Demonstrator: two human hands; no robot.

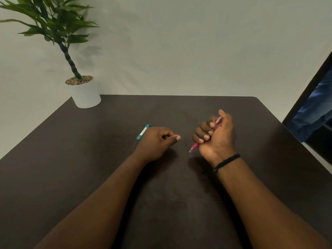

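Observation:
My right hand (218, 139) grips a pink mechanical pencil (195, 146) in a fist above the dark table (86, 159). The pencil's metal tip points down and to the left, and its upper end shows between my fingers. My left hand (156, 142) rests on the table just left of it, with fingers curled and the thumb tip against the index finger. I see nothing between those fingers. A slim teal case (143, 132) lies flat on the table, partly hidden behind my left hand. A thin dark line like a pencil lead (135, 143) lies beside the case.
A white pot (86, 95) with a green plant stands at the table's far left corner, against a pale wall. A dark frame with blue fabric (312, 108) stands off the table's right edge.

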